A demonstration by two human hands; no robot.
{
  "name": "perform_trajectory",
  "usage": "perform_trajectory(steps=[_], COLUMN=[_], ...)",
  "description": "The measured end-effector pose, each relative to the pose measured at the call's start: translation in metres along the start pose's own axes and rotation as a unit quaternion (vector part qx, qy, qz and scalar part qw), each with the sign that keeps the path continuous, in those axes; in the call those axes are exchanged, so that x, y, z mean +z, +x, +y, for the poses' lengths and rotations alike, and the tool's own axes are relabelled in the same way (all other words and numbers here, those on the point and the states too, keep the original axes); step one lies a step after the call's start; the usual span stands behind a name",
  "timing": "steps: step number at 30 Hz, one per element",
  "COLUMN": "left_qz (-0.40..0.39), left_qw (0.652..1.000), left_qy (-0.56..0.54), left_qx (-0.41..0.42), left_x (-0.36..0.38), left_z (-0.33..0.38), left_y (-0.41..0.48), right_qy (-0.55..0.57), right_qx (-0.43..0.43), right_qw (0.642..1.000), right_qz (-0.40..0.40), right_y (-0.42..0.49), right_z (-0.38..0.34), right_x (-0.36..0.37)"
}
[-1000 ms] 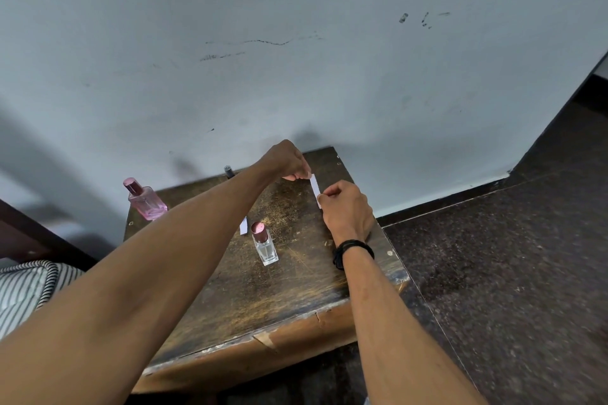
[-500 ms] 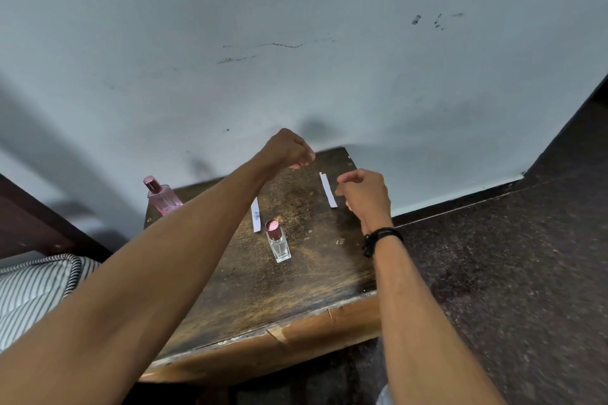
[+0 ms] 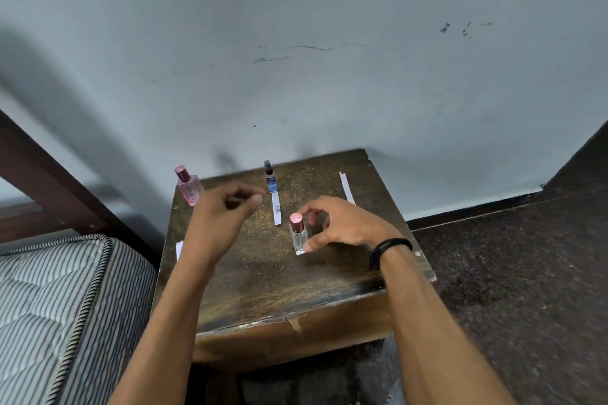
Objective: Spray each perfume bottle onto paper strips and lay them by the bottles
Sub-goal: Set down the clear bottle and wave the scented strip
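Head camera looks down on a small dark brown wooden tabletop set against a pale wall. At its far left corner stands a pink glass perfume bottle with a pink cap, and a short white paper strip lies at the left edge. The left hand hangs above the tabletop with the fingers curled inward. It is blurred, so I cannot tell whether its grip is closed on something. Further right, a slim dark spray bottle with a blue label stands at the back edge, and a second white paper strip lies just in front of it. Near the middle stands a small clear square glass bottle with a rose metallic cap, upright. The right hand curves around it. Its grip is apart, with the thumb tip at the foot of the bottle and the forefinger just beside the cap, not clamped. A third white paper strip lies at the far right, apart from the bottles.

I judge the clear bottle to be light, hard, smooth and breakable, and easy to tip because it is narrow. It is best to take it by the flat glass sides, under the cap. The strips are thin and limp, so pinch one end
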State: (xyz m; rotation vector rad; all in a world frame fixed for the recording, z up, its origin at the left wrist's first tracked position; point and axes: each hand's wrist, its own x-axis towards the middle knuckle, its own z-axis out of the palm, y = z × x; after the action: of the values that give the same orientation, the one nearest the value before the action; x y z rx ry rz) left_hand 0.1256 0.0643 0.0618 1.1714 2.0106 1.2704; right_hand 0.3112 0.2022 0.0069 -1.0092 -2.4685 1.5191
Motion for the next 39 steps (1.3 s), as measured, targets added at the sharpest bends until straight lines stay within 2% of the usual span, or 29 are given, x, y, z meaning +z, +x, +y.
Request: perform_trajectory(steps=[4, 9, 11, 14, 16, 18, 27, 31, 39], left_qz=[0.018, 0.022, 0.02, -0.005, -0.023, -0.03, -0.062, -0.066, -0.076], left_qw=[0.999, 0.997, 0.995, 0.993, 0.991, 0.991, 0.992, 0.991, 0.99], left_qy=[-0.012, 0.064, 0.091, 0.106, 0.114, 0.109, 0.032, 0.031, 0.044], left_qx=[-0.031, -0.026, -0.033, -0.048, -0.063, -0.076, -0.103, -0.11, -0.109], left_x=[-0.002, 0.0, 0.001, 0.008, 0.012, 0.017, 0.013, 0.014, 0.016], left_z=[-0.033, -0.056, -0.066, -0.077, -0.082, -0.087, -0.097, -0.098, -0.097], left_y=[-0.011, -0.002, 0.0, -0.002, -0.005, -0.005, 0.002, 0.003, 0.004], right_qy=[-0.039, 0.002, 0.037, 0.087, 0.075, 0.042, -0.066, -0.091, -0.129], right_qx=[-0.005, 0.016, 0.007, -0.019, -0.015, 0.009, 0.066, 0.077, 0.076], right_qw=[0.999, 0.999, 0.994, 0.964, 0.945, 0.936, 0.944, 0.952, 0.954], right_qz=[0.001, 0.046, 0.107, 0.252, 0.318, 0.349, 0.317, 0.281, 0.262], right_y=[0.004, 0.0, 0.0, 0.006, 0.016, 0.028, 0.06, 0.063, 0.067], right_z=[-0.002, 0.0, 0.002, 0.009, 0.017, 0.031, 0.046, 0.05, 0.052], right_x=[0.009, 0.0, -0.01, -0.027, -0.036, -0.043, -0.068, -0.076, -0.077])
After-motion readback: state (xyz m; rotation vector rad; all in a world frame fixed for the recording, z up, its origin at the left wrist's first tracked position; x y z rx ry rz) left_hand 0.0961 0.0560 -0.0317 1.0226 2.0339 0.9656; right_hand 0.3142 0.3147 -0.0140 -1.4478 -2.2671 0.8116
